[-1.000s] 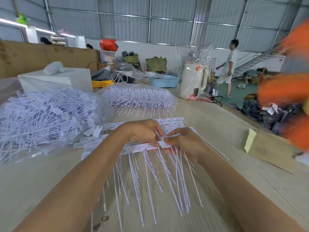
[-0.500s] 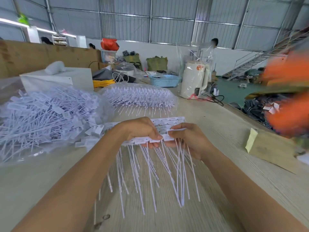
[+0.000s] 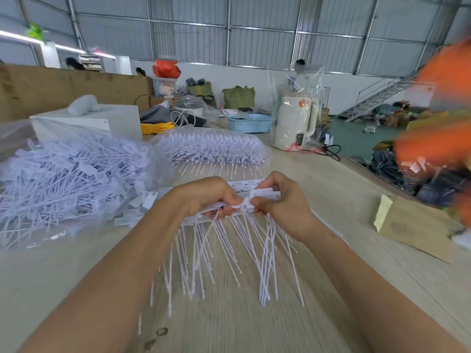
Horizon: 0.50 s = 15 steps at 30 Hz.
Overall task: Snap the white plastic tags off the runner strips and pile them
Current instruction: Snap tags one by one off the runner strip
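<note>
Warehouse-type room, big pale surface (image 3: 331, 200) in front. A runner strip (image 3: 265, 193) is held up mid-frame, just above the surface, so the tag tails (image 3: 229, 250) can dangle free toward the bottom of the frame. It's gripped by the left hand (image 3: 206, 197) as the anchor, while one tag head is pinched by the right hand (image 3: 280, 200), probably for the snap. Loose tags are piled in a heap (image 3: 63, 179) at left, kept close for easy dropping.

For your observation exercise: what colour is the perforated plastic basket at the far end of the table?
Light blue; the basket shows best in the head view.
</note>
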Each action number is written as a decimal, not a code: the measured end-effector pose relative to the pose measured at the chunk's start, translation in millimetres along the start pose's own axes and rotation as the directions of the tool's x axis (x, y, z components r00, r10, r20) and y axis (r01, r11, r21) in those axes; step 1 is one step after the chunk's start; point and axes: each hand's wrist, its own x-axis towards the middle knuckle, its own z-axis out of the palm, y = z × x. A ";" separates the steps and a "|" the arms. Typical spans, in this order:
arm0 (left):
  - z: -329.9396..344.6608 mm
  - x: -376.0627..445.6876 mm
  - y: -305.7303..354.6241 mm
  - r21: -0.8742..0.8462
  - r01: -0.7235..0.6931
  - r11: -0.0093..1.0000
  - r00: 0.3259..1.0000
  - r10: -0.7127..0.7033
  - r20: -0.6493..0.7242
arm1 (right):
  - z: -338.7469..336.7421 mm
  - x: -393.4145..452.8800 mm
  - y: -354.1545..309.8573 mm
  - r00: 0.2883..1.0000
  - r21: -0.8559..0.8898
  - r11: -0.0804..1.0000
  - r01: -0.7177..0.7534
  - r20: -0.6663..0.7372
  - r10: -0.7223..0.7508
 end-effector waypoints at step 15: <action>-7.6 -15.2 6.6 -0.221 0.066 0.973 0.980 -0.021 0.200 | -43.3 13.1 -1.0 0.950 -0.013 0.999 0.035 -0.309 -0.038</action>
